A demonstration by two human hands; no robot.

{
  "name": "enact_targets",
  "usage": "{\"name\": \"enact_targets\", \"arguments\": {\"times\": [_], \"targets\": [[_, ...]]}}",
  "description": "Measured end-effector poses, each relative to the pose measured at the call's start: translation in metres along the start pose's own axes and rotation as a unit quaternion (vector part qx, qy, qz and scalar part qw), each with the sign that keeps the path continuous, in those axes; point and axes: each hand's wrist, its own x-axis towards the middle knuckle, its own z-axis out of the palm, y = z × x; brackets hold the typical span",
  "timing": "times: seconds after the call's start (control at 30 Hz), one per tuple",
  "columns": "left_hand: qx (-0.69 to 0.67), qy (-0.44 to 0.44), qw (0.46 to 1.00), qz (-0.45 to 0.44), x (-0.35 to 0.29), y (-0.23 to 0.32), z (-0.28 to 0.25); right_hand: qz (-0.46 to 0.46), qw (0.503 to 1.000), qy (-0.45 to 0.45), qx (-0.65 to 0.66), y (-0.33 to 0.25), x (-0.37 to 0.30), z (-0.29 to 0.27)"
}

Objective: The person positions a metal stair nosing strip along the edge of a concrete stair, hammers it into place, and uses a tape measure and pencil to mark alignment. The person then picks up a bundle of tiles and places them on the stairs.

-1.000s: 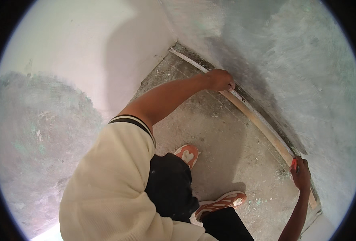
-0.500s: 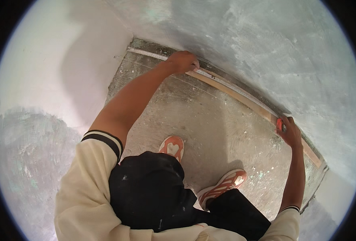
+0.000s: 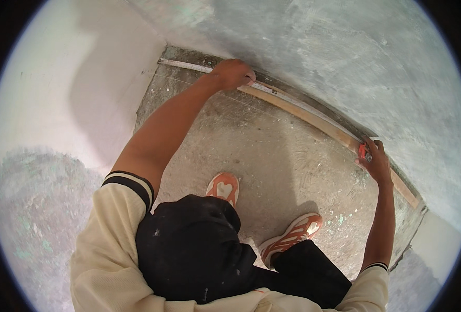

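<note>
A tape measure (image 3: 364, 151) with a red case sits in my right hand (image 3: 377, 165), whose fingers wrap round it near the far wall's foot. Its pale blade (image 3: 313, 111) stretches left along the floor edge, over or beside a narrow wooden strip (image 3: 293, 114). Farther left, my left hand (image 3: 232, 74) is closed on the blade, thumb and fingers pinching it. Beyond that hand the blade (image 3: 183, 65) runs on to the left corner, where its end lies close to the left wall. My palm hides part of the blade.
A grey plastered wall (image 3: 345, 52) rises along the far side and a pale wall (image 3: 38, 93) stands at left. The rough concrete floor (image 3: 261, 151) is speckled with paint. A thin line (image 3: 189, 83) crosses it near the strip. My shoes (image 3: 293, 234) stand on the floor.
My view has shifted slightly. My right hand has tilted a little on the tape case, showing more of its side. The left hand keeps its hold on the blade.
</note>
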Motion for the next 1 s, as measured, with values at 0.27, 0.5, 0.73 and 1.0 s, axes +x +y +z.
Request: {"name": "enact_targets", "arguments": {"times": [0.27,0.5,0.73,1.0], "targets": [[-0.009,-0.001,1.0,0.006,0.0,-0.009,0.003,-0.102,0.945,0.155,0.268,-0.097,0.022,0.01],[-0.009,0.015,1.0,0.005,-0.003,-0.006,0.002,-0.078,0.813,0.073,0.572,-0.211,0.063,0.051],[-0.015,0.015,1.0,0.002,-0.001,-0.008,0.005,-0.084,0.855,0.051,0.509,-0.253,0.098,0.09],[-0.011,0.013,1.0,0.012,0.0,-0.005,0.002,-0.071,0.86,0.094,0.497,-0.264,0.118,0.109]]}}
